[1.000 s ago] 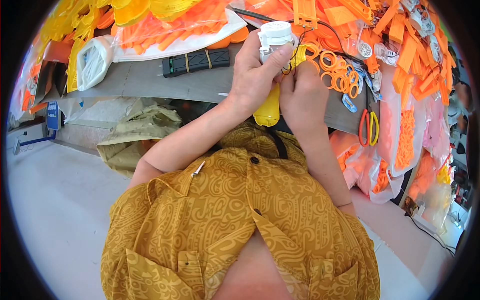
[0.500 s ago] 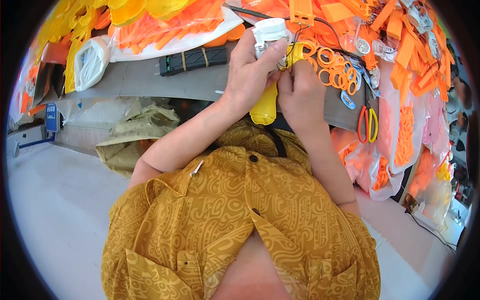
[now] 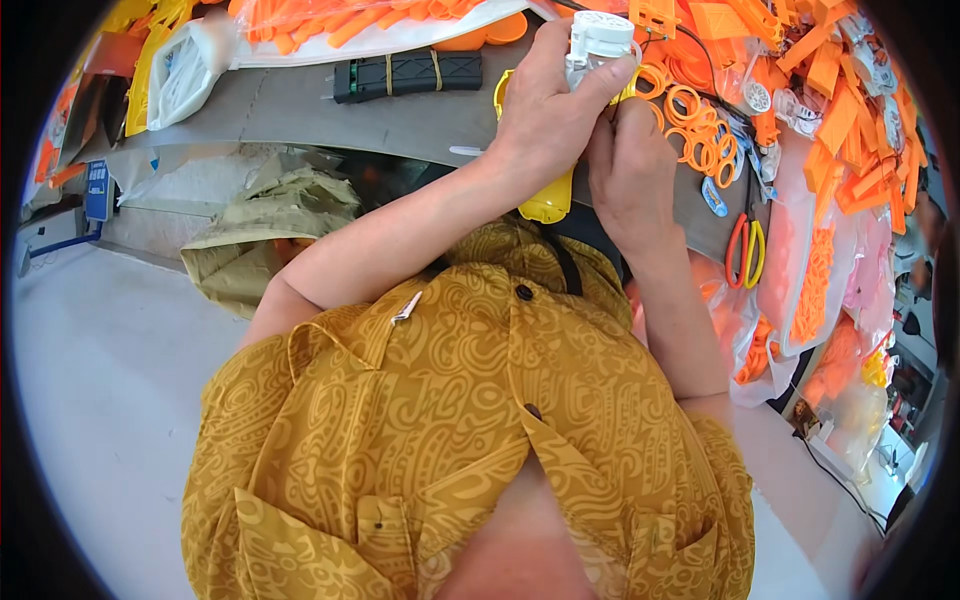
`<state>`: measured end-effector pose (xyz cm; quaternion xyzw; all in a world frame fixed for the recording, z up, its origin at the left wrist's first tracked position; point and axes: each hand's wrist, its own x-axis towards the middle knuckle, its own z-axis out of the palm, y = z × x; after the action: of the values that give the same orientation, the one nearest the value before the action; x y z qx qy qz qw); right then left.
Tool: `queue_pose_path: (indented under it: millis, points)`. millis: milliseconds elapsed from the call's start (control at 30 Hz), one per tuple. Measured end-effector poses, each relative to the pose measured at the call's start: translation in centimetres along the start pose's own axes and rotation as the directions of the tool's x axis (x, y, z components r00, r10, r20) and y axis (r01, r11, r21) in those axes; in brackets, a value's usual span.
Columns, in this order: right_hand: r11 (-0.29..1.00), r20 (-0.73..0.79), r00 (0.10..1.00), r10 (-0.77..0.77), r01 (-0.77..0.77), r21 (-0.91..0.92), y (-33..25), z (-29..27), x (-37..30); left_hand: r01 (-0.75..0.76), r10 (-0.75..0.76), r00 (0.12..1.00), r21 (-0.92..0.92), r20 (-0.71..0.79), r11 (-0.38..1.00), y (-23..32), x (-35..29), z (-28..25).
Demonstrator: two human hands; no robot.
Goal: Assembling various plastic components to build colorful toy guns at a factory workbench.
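Observation:
My left hand [image 3: 545, 120] is closed around a white round plastic unit [image 3: 602, 35] with a perforated top, its thumb pressed along the side. Below that hand hangs the rounded end of a yellow plastic casing [image 3: 547, 202]; another bit of yellow shows left of the fingers. My right hand [image 3: 637, 170] is up close against the left one, fingertips pinched together near a yellow edge just under the white unit. What those fingertips hold is hidden.
Orange rings [image 3: 700, 130] lie right of my hands, with red-and-yellow-handled pliers [image 3: 745, 250] nearer me. A black banded block [image 3: 408, 76] lies left on the grey table [image 3: 300, 105]. Beyond it stands a white bag [image 3: 185, 85]. Orange parts [image 3: 850, 130] pile up at far right.
Both hands, with the white unit and yellow casing, sit farther right and higher in the picture. The whole scene has shifted as the head view moved. Wires visible earlier at the right fingertips are now mostly hidden.

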<state>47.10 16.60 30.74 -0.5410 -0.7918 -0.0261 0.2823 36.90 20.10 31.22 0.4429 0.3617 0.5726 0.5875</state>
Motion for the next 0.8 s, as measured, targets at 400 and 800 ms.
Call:
queue_pose_path:
  millis: [400,800]
  points:
    - [1.0,0.049,0.999,-0.001,0.0,0.002,0.4,-0.3,0.4,-0.092,0.095,0.993,0.047,-0.066,0.995,-0.6,0.0,0.4]
    - [0.953,-0.055,0.989,0.139,-0.118,0.279,2.0,0.4,-0.2,-0.757,0.75,0.584,0.542,0.311,0.365,-0.7,1.2,-0.9]
